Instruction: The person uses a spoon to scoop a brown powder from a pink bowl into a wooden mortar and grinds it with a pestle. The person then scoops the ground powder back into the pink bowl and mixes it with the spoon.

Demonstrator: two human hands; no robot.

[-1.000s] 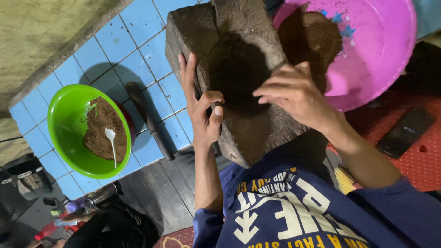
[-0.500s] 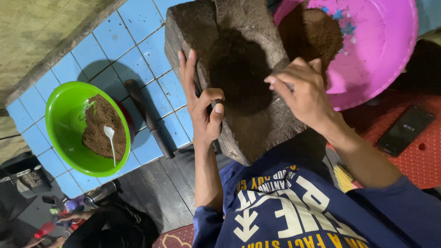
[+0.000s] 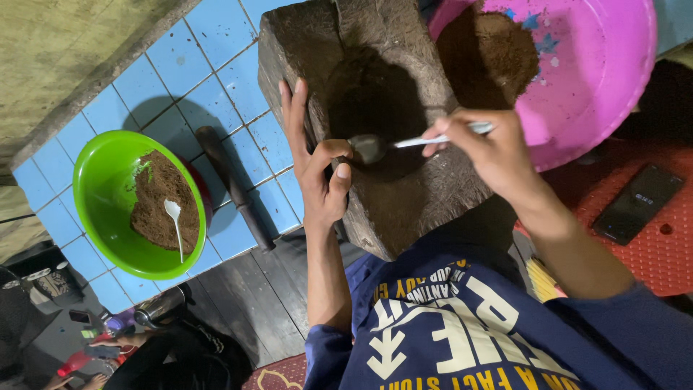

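Spoon bowl shadowed in mortar hollow; right hand grips handle.

Left hand on stone mortar, right hand gripping spoon.

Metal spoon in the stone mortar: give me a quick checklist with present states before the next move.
1. Right hand has a grip on the metal spoon handle: ok.
2. Spoon bowl is down inside the hollow of the dark stone mortar: ok.
3. Left hand steadies the mortar, fingers over its rim: ok.
4. Left thumb lies close to the spoon bowl: not ok, little room.
5. Pink plastic basin with brown powder sits right beside the mortar: ok.
6. Amount of powder on the spoon: cannot tell, the hollow is in shadow.
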